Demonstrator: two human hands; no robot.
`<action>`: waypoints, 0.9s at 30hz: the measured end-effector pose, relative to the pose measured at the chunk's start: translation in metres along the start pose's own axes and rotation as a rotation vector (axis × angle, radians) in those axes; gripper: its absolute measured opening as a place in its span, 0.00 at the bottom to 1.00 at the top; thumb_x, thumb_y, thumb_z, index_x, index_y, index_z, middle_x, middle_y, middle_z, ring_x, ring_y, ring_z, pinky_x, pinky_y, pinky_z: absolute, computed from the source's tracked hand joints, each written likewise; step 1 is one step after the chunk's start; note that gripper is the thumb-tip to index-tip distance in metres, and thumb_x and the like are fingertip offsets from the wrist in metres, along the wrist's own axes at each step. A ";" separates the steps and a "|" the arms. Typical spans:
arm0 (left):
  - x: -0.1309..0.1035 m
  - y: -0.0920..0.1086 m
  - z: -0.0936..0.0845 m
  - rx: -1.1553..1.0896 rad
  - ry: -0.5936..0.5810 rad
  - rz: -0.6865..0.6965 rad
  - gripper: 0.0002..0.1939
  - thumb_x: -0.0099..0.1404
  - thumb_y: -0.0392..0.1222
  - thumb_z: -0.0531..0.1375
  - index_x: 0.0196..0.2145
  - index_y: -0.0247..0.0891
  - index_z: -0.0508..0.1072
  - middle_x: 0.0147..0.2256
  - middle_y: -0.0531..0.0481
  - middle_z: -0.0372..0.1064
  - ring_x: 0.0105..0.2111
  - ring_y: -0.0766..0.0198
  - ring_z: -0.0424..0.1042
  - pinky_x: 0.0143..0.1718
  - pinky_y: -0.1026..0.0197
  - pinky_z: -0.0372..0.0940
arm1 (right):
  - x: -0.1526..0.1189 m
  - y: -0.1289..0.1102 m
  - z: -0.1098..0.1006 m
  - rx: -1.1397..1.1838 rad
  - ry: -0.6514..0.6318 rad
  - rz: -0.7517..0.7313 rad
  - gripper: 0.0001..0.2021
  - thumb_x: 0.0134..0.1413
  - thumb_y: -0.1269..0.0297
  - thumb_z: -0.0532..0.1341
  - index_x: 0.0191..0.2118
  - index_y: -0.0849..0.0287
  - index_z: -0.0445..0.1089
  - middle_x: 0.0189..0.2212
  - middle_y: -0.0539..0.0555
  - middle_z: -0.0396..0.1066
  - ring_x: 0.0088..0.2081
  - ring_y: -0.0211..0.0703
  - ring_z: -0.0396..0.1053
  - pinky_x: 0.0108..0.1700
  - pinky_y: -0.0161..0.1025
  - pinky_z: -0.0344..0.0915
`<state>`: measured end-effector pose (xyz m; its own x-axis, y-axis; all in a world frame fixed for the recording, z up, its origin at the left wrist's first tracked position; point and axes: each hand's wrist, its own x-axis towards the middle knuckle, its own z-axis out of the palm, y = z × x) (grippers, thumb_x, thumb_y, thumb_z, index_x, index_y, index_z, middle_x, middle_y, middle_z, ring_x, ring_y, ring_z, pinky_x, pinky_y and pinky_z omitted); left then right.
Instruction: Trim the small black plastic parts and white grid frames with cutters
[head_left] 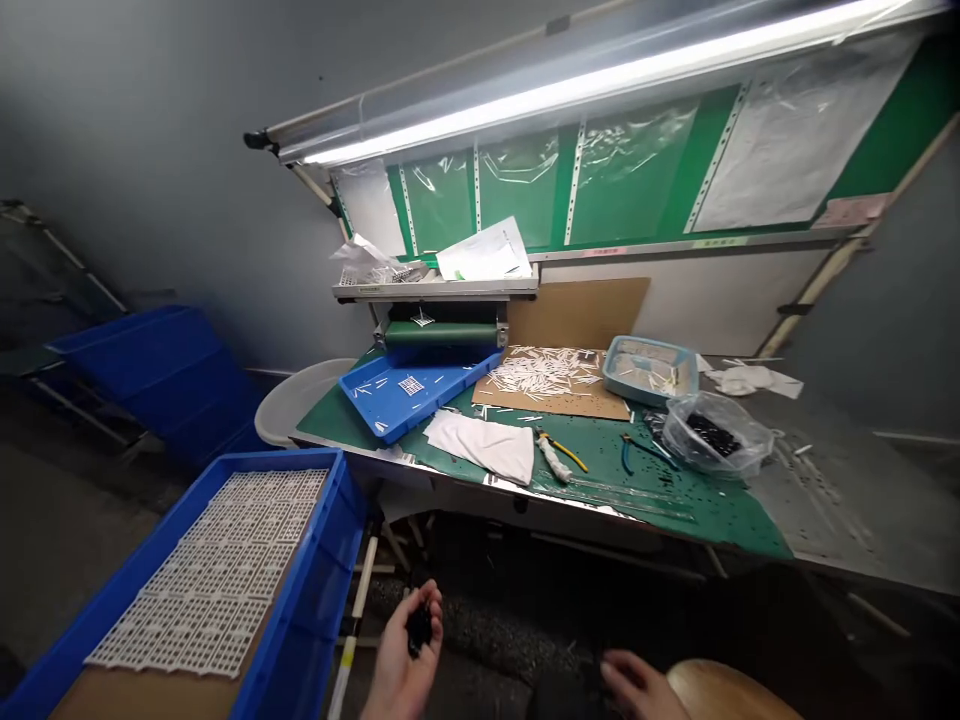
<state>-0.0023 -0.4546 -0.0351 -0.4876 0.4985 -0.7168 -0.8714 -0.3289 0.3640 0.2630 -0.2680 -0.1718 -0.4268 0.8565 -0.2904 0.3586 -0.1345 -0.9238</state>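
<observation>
Palm up and fingers curled, my left hand [409, 650] cups a small heap of black pieces [419, 628] below the front edge of the table. My right hand [637, 685] is at the bottom of the view, near a round wooden seat [720, 690]. Its fingers are bent and partly lost in the dark, so what they hold, if anything, is hidden. On the green table [600, 440] lie a white cloth [484, 445], yellow-handled pliers [566, 452], blue-handled cutters [649, 452] and a clear tub [716, 435] with black pieces inside.
White grid pieces [217, 570] lie in a blue crate [319, 590] at lower left. Beyond the cloth are a blue tray [420, 395], cardboard [607, 405] strewn with white sticks [536, 372] and a light blue basin [651, 370]. A conveyor [442, 333] stands at the back.
</observation>
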 end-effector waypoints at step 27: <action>0.150 -0.069 0.305 0.230 -0.074 -0.108 0.07 0.65 0.28 0.55 0.37 0.25 0.72 0.30 0.43 0.72 0.25 0.69 0.72 0.25 0.69 0.69 | 0.311 -0.258 -0.085 -0.275 -0.019 -0.260 0.10 0.50 0.57 0.56 0.34 0.58 0.62 0.29 0.52 0.70 0.28 0.42 0.66 0.29 0.36 0.61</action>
<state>-0.0315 -0.1127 0.0133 -0.3860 0.5813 -0.7163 -0.9039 -0.0834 0.4194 0.1085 0.0752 -0.0029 -0.5472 0.8347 -0.0621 0.4448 0.2271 -0.8663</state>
